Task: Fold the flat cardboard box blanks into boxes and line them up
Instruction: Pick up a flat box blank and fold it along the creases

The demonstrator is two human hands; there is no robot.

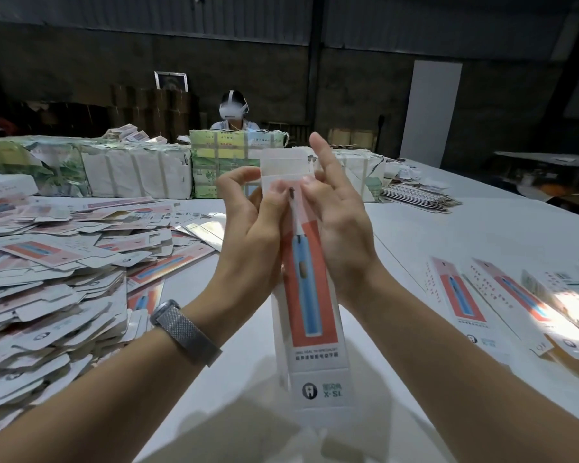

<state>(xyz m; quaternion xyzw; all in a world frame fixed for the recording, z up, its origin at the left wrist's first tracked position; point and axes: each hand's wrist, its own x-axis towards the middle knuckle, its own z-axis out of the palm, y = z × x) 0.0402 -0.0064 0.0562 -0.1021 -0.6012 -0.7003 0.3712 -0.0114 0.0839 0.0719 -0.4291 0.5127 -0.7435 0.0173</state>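
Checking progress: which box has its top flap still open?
The box in both hands, flap up; the folded boxes on the right lie closed.

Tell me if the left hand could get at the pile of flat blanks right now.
Probably not right away: the left hand grips the box together with the right hand. The pile of flat blanks lies just to its left with nothing between.

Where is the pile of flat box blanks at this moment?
In the head view, the pile of flat box blanks lies on the white table at the person's left, beside the left hand and in front of the wrapped bundles.
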